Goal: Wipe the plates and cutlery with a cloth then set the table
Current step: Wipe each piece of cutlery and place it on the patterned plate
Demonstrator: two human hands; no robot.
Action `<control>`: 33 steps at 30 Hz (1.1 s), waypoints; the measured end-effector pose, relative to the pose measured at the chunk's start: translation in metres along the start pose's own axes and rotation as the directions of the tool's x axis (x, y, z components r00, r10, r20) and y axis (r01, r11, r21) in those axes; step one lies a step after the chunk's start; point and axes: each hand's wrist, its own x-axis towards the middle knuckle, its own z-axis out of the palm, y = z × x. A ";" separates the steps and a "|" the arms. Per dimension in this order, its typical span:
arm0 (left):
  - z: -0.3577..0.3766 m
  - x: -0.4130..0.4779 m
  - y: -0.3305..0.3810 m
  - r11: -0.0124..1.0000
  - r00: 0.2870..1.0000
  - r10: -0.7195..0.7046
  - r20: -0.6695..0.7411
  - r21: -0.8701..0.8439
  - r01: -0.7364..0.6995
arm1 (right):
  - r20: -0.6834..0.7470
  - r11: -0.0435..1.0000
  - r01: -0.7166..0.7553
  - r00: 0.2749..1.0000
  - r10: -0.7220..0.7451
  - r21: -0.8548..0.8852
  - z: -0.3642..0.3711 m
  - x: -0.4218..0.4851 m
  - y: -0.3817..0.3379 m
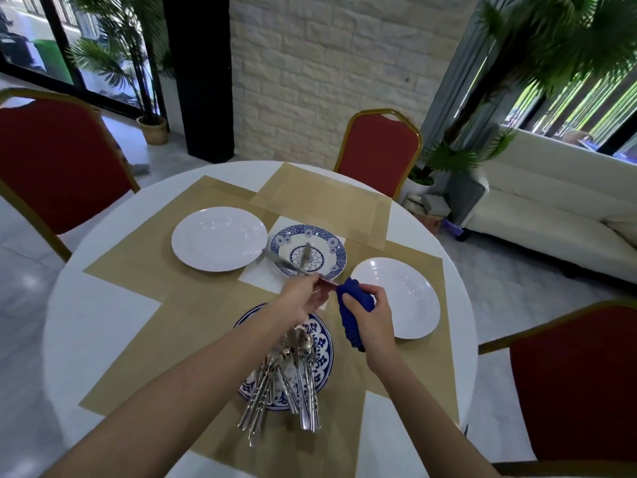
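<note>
My left hand [303, 296] grips a table knife [281, 263] over the middle of the round table; its blade points up and left across the rim of a blue patterned plate [329, 243]. My right hand [370, 307] clutches a bunched blue cloth [351, 313] wrapped round the knife's other end. Another knife [306, 254] lies inside that patterned plate. Two white plates stand apart, one at the left [219, 238] and one at the right [403, 291]. A second blue patterned plate [322, 353] near me carries a pile of cutlery [289, 377], partly hidden by my left forearm.
Tan placemats [144, 270] overlap across the white table [86, 322]. Red chairs with gold frames stand at the left [51, 174], far side [379, 150] and right [579, 384]. A white sofa [551, 219] and potted palms stand beyond.
</note>
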 end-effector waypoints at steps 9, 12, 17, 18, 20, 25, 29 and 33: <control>-0.030 0.076 0.020 0.568 0.954 0.290 -0.074 0.816 -0.109 | 0.013 0.947 -0.237 0.971 0.240 0.215 -0.038 0.013 0.026; -0.027 0.086 0.022 0.513 0.951 0.308 -0.041 0.849 -0.129 | 0.027 0.915 -0.320 0.946 0.324 0.245 -0.047 0.015 0.033; -0.022 0.095 0.019 0.474 0.946 0.323 -0.035 0.871 -0.129 | 0.063 0.909 -0.345 0.938 0.340 0.234 -0.054 0.015 0.041; -0.021 0.094 0.018 0.408 0.942 0.337 0.003 0.901 -0.148 | 0.057 0.912 -0.342 0.939 0.338 0.226 -0.055 0.016 0.042; -0.022 0.091 0.017 0.220 0.933 0.349 0.090 0.960 -0.175 | 0.047 0.919 -0.337 0.941 0.335 0.205 -0.055 0.016 0.044; -0.027 0.092 0.009 -0.107 0.873 0.458 0.171 0.985 -0.137 | 0.047 0.909 -0.359 0.933 0.358 0.209 -0.052 0.015 0.049; -0.027 0.089 0.002 -0.342 0.865 0.470 0.177 0.940 -0.006 | 0.042 0.913 -0.355 0.934 0.354 0.203 -0.046 0.013 0.056; -0.039 0.084 -0.001 -0.314 0.842 0.488 0.229 0.946 -0.075 | 0.061 0.917 -0.358 0.934 0.352 0.178 -0.040 0.011 0.060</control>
